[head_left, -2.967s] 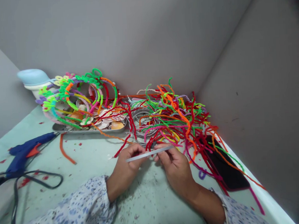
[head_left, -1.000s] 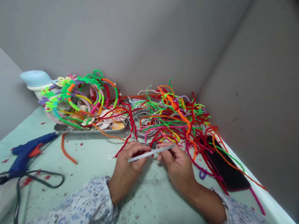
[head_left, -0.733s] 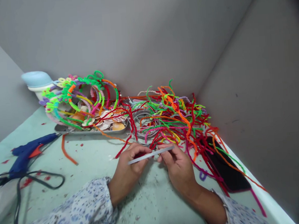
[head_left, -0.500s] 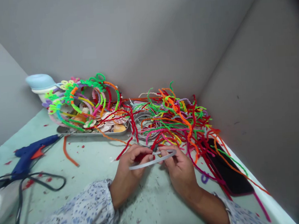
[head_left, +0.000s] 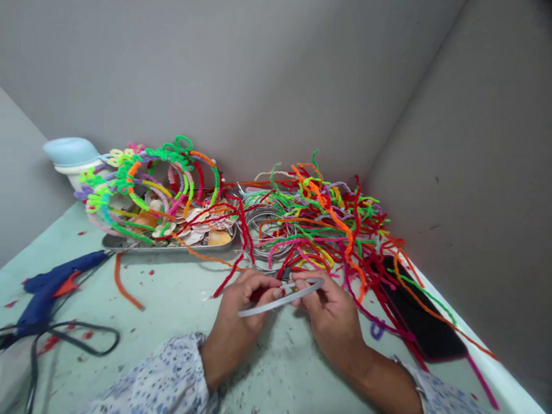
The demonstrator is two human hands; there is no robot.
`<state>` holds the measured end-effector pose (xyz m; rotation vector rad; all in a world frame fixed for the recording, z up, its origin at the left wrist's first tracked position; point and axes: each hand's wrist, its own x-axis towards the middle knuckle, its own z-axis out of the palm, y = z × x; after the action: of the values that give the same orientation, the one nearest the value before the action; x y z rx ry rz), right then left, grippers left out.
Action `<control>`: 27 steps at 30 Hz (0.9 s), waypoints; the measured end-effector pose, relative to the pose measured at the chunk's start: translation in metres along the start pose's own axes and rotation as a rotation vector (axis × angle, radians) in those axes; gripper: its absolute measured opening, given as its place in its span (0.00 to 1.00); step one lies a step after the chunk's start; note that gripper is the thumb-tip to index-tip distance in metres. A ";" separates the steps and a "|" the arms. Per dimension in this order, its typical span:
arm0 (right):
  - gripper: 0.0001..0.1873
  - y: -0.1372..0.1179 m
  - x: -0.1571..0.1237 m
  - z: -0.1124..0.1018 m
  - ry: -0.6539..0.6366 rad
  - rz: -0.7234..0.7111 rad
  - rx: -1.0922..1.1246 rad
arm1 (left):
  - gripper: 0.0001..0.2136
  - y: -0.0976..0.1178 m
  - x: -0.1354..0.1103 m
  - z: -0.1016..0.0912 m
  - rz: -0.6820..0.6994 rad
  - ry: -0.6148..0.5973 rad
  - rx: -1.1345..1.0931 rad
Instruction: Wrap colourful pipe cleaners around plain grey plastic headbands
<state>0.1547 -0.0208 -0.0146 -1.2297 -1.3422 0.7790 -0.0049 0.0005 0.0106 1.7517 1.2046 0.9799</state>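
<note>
Over the middle of the table I hold a thin pale grey headband (head_left: pixel 277 302), whose curve passes across both hands. My left hand (head_left: pixel 241 316) is closed around it, with thumb and index finger pinched near its inner side. My right hand (head_left: pixel 331 313) pinches it close to its right end, fingertips only a little apart from the left ones. What lies between the fingertips is too small to make out. Just beyond the hands are red pipe cleaners (head_left: pixel 308 260) and a dark tool, partly hidden, that I cannot identify.
A metal tray (head_left: pixel 179 249) of shells bears several headbands (head_left: pixel 159 153) wrapped in pipe cleaners. A blue glue gun (head_left: pixel 50 289) with its cord lies left, a white bottle with a blue cap (head_left: pixel 71 153) behind. Right are tangled pipe cleaners (head_left: pixel 333 209), coiled wire (head_left: pixel 263 228) and a phone (head_left: pixel 425 316).
The view has shifted very slightly. Both hands keep the same hold on the headband, with only slight movement of the fingers.
</note>
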 end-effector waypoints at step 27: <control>0.10 -0.001 0.000 0.000 0.017 -0.018 -0.131 | 0.10 -0.005 0.001 0.001 -0.036 -0.086 -0.023</control>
<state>0.1547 -0.0207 -0.0139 -1.3221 -1.4065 0.6752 -0.0051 0.0026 0.0059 1.7308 1.1623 0.8842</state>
